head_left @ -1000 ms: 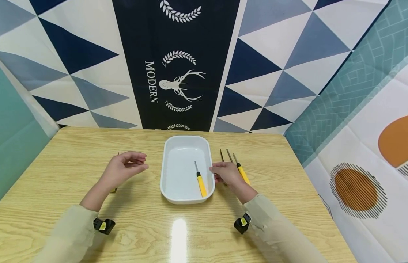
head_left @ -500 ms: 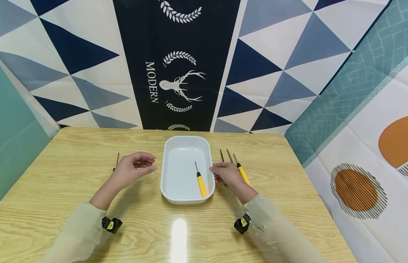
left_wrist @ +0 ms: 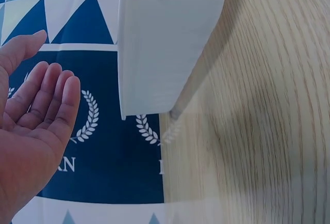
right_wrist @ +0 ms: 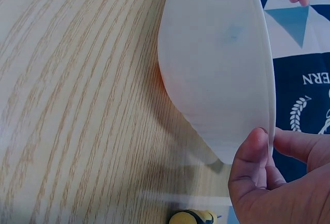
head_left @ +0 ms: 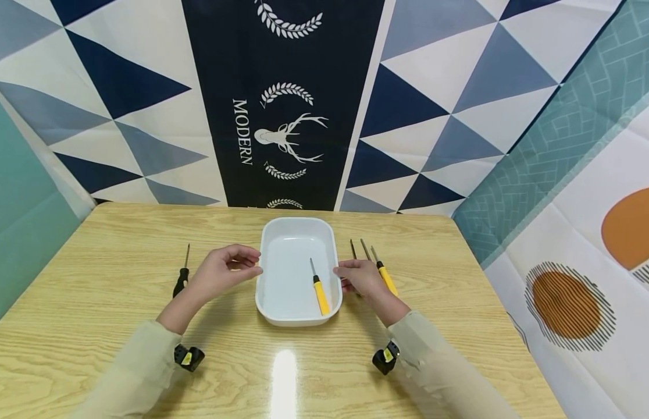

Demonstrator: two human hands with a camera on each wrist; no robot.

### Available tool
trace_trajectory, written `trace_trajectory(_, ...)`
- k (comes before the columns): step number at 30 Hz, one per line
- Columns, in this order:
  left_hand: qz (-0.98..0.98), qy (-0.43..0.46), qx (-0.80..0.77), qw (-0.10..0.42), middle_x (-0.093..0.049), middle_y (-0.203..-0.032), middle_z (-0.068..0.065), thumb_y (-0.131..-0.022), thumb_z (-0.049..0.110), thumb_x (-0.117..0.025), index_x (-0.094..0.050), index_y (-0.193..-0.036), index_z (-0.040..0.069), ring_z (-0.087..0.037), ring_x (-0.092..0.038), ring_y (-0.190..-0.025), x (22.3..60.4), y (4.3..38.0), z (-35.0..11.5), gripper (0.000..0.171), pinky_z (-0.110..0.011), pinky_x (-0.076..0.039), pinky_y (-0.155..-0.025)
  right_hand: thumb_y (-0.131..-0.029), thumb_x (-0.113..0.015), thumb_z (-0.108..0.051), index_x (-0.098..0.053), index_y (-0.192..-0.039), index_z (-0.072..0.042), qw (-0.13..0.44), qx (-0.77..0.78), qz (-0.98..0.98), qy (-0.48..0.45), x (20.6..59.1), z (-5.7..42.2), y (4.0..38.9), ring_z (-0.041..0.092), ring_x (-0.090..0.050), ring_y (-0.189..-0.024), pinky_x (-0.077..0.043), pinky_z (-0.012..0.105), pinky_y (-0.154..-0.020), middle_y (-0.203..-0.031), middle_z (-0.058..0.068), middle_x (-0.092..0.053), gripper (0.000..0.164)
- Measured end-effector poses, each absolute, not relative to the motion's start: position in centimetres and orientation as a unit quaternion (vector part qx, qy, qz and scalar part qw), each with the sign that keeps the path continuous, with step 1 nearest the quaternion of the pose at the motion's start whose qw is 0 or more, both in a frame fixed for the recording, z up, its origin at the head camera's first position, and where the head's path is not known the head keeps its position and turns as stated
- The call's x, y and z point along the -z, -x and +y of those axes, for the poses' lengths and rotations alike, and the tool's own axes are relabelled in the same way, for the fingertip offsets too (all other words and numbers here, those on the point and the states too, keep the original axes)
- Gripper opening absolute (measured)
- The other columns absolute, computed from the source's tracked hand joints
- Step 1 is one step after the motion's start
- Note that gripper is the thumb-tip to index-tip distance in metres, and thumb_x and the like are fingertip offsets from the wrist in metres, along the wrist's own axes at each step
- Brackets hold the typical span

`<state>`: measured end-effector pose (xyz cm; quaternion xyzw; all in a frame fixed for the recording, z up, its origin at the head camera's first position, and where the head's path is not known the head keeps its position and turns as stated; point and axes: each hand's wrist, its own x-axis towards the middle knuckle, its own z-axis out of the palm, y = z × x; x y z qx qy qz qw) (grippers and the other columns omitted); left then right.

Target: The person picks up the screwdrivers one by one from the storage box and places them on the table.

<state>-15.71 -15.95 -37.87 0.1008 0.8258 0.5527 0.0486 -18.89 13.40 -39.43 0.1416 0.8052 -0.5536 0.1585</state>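
Observation:
A white rectangular tray (head_left: 288,285) stands on the wooden table, and inside it lies a screwdriver (head_left: 320,297) with a yellow handle. My right hand (head_left: 363,276) pinches the tray's right rim; thumb and fingers on either side of it show in the right wrist view. Fingers loosely bent and thumb apart, my left hand (head_left: 220,273) is at the opposite rim. A gap shows between those fingertips and the tray wall (left_wrist: 165,43) in the left wrist view. Left of that hand lies a screwdriver (head_left: 182,279) with a black handle.
Right of the tray lies a yellow-handled screwdriver (head_left: 388,280). Beside it, two more thin shafts (head_left: 365,249) stick out, their handles hidden by my right hand. Patterned cloth (head_left: 429,116) hangs behind the table's far edge (head_left: 398,213).
My left hand has moved right to the tray's left rim, uncovering the black-handled screwdriver. My right hand and the tray have stayed in place.

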Motion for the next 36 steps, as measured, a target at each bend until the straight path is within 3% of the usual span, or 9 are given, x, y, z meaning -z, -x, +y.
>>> trace_trajectory(26,0.824,-0.121,-0.551,0.062,-0.064,-0.107,-0.019,-0.082,0.020,-0.072,-0.065,-0.108,0.005,-0.017,-0.060,-0.089,38.5,16.5,-12.7,0.031,-0.026,-0.053,-0.080,-0.089,-0.064,-0.016,-0.062,-0.115,-0.002,0.158,0.551,0.807,-0.143,39.4,13.4,18.7,0.015,-0.057,-0.066,-0.053,0.022,-0.058,-0.096,0.015,-0.064,0.030)
trace_trajectory(36,0.833,-0.113,-0.538,0.066,-0.066,-0.100,-0.012,-0.083,0.019,-0.071,-0.065,-0.106,0.004,-0.015,-0.060,-0.086,38.5,16.7,-11.8,0.029,-0.027,-0.052,-0.078,-0.088,-0.064,-0.015,-0.062,-0.114,-0.001,0.156,0.554,0.806,-0.140,39.4,13.4,18.8,0.014,-0.056,-0.066,-0.053,0.021,-0.058,-0.094,0.014,-0.064,0.029)
